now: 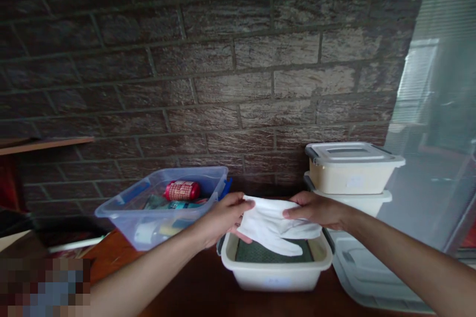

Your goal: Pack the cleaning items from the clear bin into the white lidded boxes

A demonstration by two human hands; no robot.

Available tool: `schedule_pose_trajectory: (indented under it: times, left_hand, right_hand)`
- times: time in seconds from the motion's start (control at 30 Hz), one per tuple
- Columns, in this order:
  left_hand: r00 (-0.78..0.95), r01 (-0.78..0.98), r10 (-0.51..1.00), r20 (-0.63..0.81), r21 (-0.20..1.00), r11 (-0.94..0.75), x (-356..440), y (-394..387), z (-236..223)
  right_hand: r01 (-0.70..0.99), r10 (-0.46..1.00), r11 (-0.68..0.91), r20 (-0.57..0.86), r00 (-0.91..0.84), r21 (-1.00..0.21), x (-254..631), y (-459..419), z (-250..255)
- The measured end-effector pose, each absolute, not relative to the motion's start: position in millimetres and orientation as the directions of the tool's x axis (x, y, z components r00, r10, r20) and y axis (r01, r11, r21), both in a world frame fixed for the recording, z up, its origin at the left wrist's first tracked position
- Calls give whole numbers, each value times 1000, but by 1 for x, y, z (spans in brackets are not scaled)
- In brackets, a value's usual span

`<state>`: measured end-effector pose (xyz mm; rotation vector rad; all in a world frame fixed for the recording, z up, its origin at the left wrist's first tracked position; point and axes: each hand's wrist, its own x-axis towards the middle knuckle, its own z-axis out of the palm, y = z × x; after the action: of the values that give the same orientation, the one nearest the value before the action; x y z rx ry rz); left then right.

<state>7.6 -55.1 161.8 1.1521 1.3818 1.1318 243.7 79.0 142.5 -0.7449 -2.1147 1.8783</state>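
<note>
A white cloth glove (pixel 277 223) is stretched between my two hands above a white plastic bin (pixel 275 277). My left hand (pixel 230 215) pinches its left edge between thumb and fingers. Closer to the glove's other end, my right hand (pixel 314 210) grips the fabric with the thumb on top. One narrow part of the glove hangs down over the bin's opening. Inside that bin lies something dark green and flat (pixel 256 252), partly covered by the glove.
Left of the bin, a clear bluish tub (pixel 126 225) holds a red bottle (pixel 182 190) and other items. Lidded white boxes (pixel 351 173) are stacked at right, with a large lid (pixel 375 272) in front. A brick wall (pixel 223 84) stands behind; a shelf (pixel 48 146) juts out at left.
</note>
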Motion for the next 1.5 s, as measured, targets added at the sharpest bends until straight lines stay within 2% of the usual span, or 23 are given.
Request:
schedule_pose_trajectory:
  times: [0.2, 0.33, 0.4, 0.47, 0.6, 0.7, 1.13, 1.33, 1.5]
  left_hand:
    - [-16, 288, 981, -195, 938, 192, 2, -54, 157]
    - [27, 385, 970, -242, 898, 214, -2, -51, 149]
    - [46, 404, 973, -225, 895, 188, -5, -49, 148]
    - [65, 434, 988, -142, 895, 100, -10, -49, 152]
    - [114, 590, 987, 110, 792, -156, -20, -53, 173]
    - [148, 645, 971, 190, 726, -240, -20, -54, 192]
    - [235, 732, 917, 323, 561, -386, 2, -45, 260]
    - [274, 725, 903, 330, 546, -420, 5, -41, 282]
    - [304, 715, 900, 311, 550, -431, 5, -39, 293]
  right_hand:
    - [417, 549, 191, -256, -796, -888, 235, 86, 144]
    - [481, 554, 288, -266, -789, -828, 229, 91, 143]
    - [480, 550, 340, -243, -799, -809, 230, 95, 146]
    - [471, 542, 387, -218, -812, -792, 234, 100, 150]
    - [379, 343, 450, -236, -909, -808, 245, 106, 157]
    - [304, 252, 389, -217, -943, -870, 249, 105, 152]
    - [109, 369, 281, 2, -930, -953, 245, 93, 143]
    - [30, 402, 269, 84, -912, -963, 242, 84, 143]
    - [-143, 533, 339, 315, -786, -930, 231, 78, 139]
